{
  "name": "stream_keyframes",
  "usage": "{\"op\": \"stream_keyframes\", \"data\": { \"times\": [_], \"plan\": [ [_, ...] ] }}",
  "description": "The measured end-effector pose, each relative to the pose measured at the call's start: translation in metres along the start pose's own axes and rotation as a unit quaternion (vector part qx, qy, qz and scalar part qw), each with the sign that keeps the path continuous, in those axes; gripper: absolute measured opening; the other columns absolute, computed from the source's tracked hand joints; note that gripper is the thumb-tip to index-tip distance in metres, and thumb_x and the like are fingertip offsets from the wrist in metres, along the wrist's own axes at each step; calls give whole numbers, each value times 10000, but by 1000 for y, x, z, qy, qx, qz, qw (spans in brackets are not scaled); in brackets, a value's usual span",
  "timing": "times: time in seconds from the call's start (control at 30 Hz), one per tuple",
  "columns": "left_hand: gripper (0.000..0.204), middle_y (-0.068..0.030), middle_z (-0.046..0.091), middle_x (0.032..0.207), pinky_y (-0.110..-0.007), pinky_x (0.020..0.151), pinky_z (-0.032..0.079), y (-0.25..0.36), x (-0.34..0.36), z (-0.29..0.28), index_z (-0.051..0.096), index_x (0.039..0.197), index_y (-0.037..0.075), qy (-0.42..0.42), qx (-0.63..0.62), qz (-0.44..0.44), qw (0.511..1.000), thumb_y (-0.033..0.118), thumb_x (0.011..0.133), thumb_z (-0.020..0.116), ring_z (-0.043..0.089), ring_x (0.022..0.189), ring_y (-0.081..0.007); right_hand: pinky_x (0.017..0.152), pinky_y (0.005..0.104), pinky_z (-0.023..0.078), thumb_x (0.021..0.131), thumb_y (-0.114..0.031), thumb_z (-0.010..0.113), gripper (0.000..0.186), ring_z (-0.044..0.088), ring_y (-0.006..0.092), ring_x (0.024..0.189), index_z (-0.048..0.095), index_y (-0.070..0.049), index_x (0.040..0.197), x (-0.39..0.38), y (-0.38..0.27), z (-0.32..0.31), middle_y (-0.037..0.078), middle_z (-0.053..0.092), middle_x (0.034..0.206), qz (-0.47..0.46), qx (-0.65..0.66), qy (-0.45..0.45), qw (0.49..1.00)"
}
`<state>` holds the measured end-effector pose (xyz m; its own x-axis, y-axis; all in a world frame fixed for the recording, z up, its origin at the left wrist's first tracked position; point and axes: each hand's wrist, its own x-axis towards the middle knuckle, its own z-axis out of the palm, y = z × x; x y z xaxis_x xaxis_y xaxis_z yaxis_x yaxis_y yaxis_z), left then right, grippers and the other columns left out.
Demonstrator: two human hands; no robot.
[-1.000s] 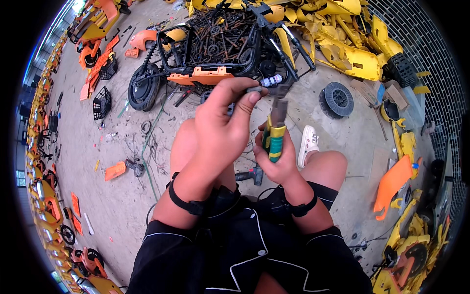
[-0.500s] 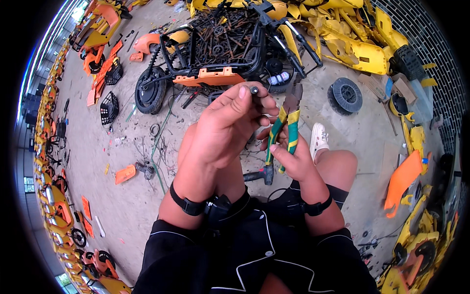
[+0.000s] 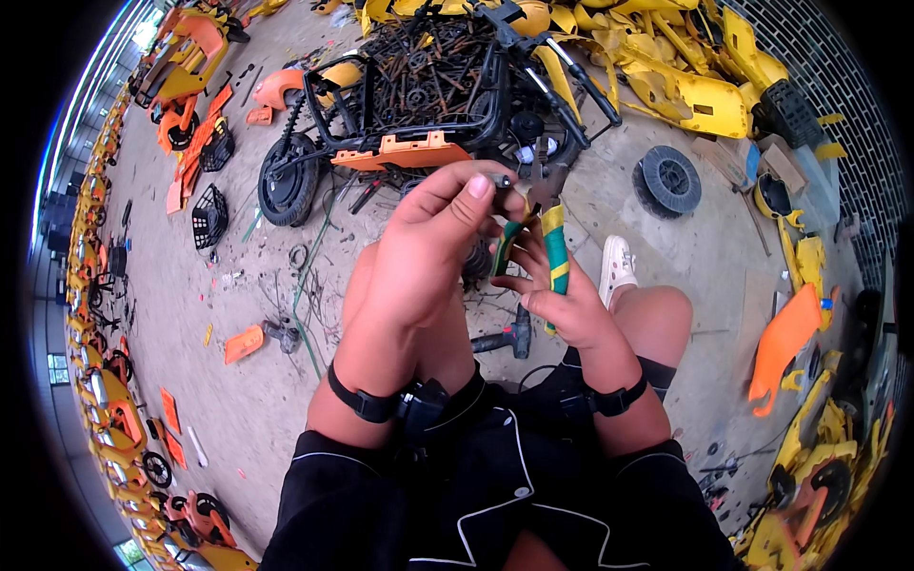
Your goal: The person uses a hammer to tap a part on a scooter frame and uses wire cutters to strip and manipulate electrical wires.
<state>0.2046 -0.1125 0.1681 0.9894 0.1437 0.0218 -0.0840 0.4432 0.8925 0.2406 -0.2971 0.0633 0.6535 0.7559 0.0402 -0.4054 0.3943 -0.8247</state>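
Note:
My left hand (image 3: 424, 233) is closed, pinching a small dark cylindrical piece (image 3: 502, 181) between thumb and forefinger. My right hand (image 3: 571, 309) is wrapped round pliers (image 3: 555, 249) with green-and-yellow handles. Their handles are spread, and the dark jaws point up and away, just right of the small piece. Whether jaws and piece touch I cannot tell. Below the hands, a cordless drill (image 3: 520, 333) lies on the floor near my legs. Ahead stands a black scooter frame (image 3: 324, 143) with an orange panel (image 3: 405, 152) on its near side.
Rusty metal parts (image 3: 433, 71) fill the frame. A grey spool (image 3: 666, 181) lies to the right, before a heap of yellow body panels (image 3: 700, 105). Black baskets (image 3: 209, 217) and an orange piece (image 3: 245, 344) lie on the left floor. Rows of scooters (image 3: 114, 400) line the far left.
The pliers' handles have spread apart, and the pliers have moved left, toward the small piece. My left hand has shifted slightly, still pinching the piece.

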Motion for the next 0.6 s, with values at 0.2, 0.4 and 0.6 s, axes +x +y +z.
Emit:
{"op": "stream_keyframes", "data": {
  "times": [0.2, 0.4, 0.6],
  "plan": [
    [269, -28, 688, 964, -207, 708, 492, 3, -9, 19, 655, 1206, -10, 73, 178, 77, 978, 44, 945, 696, 608, 826, -64, 1150, 516, 370, 804, 110, 503, 865, 328, 298, 1480, 178, -61, 1588, -1, -1, 2, 135, 327, 1578, -12, 87, -61, 994],
    [234, -27, 693, 965, -230, 741, 506, -6, -6, 18, 670, 1144, -13, 77, 265, 120, 954, 18, 916, 707, 619, 837, -70, 1169, 512, 334, 791, 86, 517, 895, 332, 289, 1477, 160, -70, 1597, -4, 0, 4, 125, 323, 1580, -12, 88, -76, 993],
    [203, -82, 718, 993, -289, 766, 522, -9, -5, 17, 706, 1062, 18, 82, 402, 152, 899, 34, 864, 747, 658, 852, -161, 1184, 481, 325, 781, 102, 493, 914, 341, 293, 1471, 133, -65, 1605, -6, -4, 5, 136, 324, 1581, -1, 18, -66, 998]
  ]
}}
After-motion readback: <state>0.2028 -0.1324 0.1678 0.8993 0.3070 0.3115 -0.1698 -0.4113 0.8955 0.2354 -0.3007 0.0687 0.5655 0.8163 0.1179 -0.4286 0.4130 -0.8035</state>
